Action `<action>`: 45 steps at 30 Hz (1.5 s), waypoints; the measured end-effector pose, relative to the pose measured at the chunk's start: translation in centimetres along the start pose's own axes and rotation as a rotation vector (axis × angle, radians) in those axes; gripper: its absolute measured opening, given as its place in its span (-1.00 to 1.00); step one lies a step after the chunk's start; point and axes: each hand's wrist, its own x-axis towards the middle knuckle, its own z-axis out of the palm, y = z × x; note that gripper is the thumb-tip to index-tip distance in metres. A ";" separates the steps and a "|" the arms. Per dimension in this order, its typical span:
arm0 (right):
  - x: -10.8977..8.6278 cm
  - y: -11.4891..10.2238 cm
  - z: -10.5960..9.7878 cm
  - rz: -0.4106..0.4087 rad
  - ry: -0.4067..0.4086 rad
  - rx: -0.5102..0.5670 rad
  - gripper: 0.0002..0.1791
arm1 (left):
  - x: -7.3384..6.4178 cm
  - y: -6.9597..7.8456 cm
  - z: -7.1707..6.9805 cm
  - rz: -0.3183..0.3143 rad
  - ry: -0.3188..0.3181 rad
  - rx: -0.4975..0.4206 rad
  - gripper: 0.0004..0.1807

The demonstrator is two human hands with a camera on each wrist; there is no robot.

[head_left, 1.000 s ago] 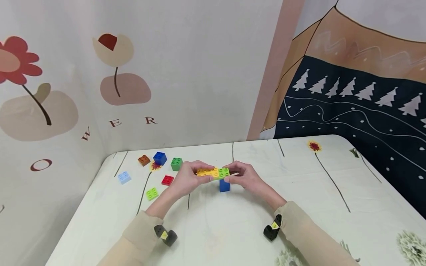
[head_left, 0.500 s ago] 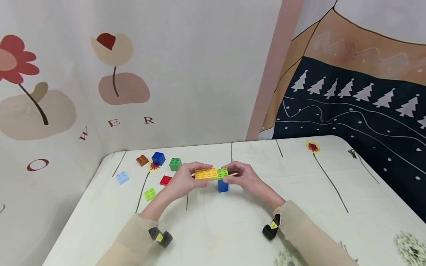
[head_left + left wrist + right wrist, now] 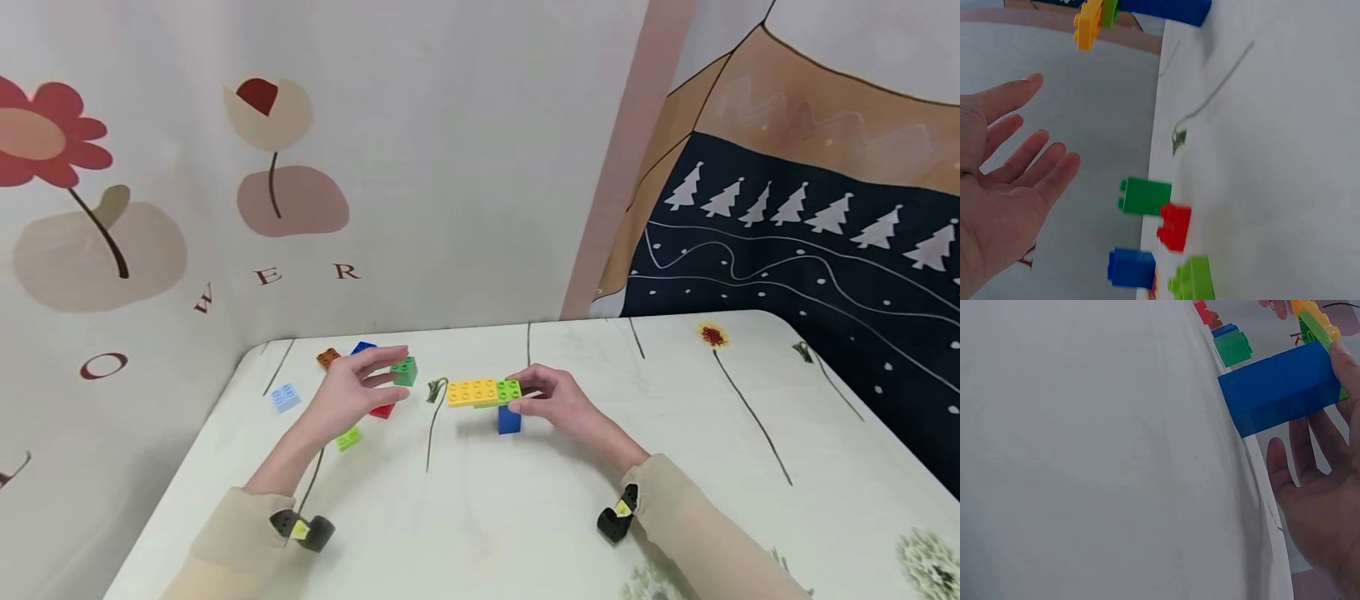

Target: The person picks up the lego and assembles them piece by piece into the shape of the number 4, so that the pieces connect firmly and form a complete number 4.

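Observation:
Thumb and fingers of my right hand [image 3: 555, 398] grip the right end of a toy brick build. A yellow brick [image 3: 471, 392] and a lime brick [image 3: 508, 389] lie end to end on top. Beneath them, two stacked blue bricks [image 3: 1279, 387] form a column at the right end, so the yellow part juts out leftward. Some lime green also shows under the yellow brick. My left hand [image 3: 348, 392] holds nothing. Its fingers are spread, away from the build, and it overlaps the loose bricks at the left in the head view.
Loose bricks lie on the left of the white table [image 3: 480, 517]: a brown one [image 3: 327, 358], a blue one [image 3: 1132, 267], a green one [image 3: 406, 372], a red one [image 3: 384, 411], a lime one [image 3: 348, 438] and a light blue one [image 3: 285, 397]. A printed curtain [image 3: 465, 167] hangs behind.
My left hand has let go of the yellow brick and moved left toward the loose bricks. My right hand stays at the lime end of the build.

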 end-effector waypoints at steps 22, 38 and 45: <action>0.2 0.1 -0.1 -0.018 0.013 0.012 -0.59 | -4.4 -5.5 -5.2 -0.108 -0.008 0.336 -0.43; 0.2 0.1 0.1 0.000 0.005 0.025 -0.58 | -4.6 -7.2 -4.7 -0.128 -0.049 0.418 -0.47; 0.3 0.2 0.0 -0.005 0.005 0.016 -0.58 | -4.6 -6.9 -4.6 -0.117 -0.052 0.425 -0.51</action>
